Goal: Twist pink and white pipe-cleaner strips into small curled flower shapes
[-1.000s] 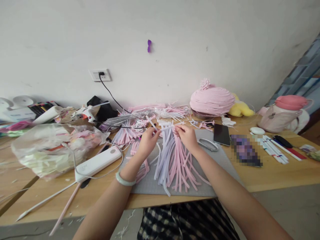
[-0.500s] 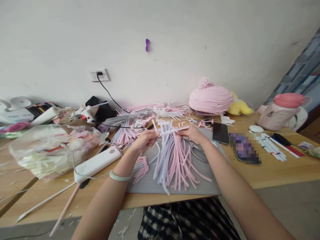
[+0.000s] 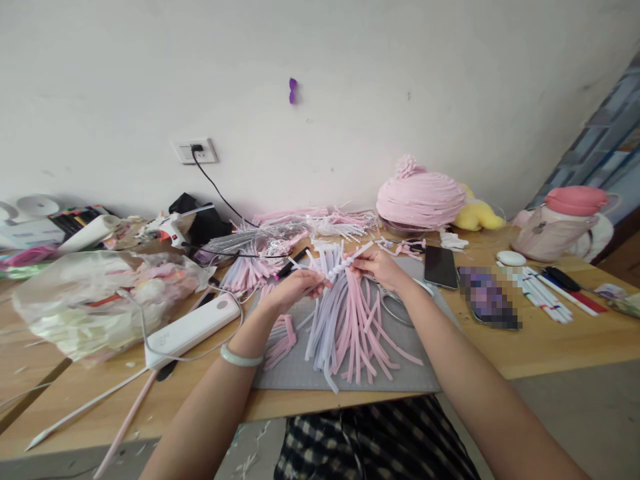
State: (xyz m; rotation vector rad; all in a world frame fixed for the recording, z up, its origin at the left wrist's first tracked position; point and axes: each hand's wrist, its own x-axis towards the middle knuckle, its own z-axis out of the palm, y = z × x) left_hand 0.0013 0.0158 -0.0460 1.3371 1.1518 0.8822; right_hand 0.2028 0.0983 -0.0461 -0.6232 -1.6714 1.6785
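Observation:
A fringe of fuzzy chenille stems hangs between my hands, with lavender stems [image 3: 321,327] on the left and pink stems [image 3: 356,327] on the right. Along its top runs a twisted white-lavender band [image 3: 339,269]. My left hand [image 3: 300,285] is closed in a pinch at the left end of this band. At the right end, my right hand [image 3: 377,267] pinches the stems, and a pale stem tip sticks up past its fingers. The loose lower ends lie spread on a grey cutting mat [image 3: 410,373]. Partly behind my right hand are scissors [image 3: 395,308].
A white glue-gun-like tool [image 3: 167,230], a plastic bag of scraps [image 3: 100,300] and a white corded device [image 3: 193,331] are on the left. Behind lie more stem bundles [image 3: 260,267] and a pink dome [image 3: 420,200]. Phones [image 3: 440,267] and a jug [image 3: 560,227] stand right.
My left hand has shifted slightly down and inward at the band. The band now tilts up to the right, and a pale stem end points up beyond my right fingers.

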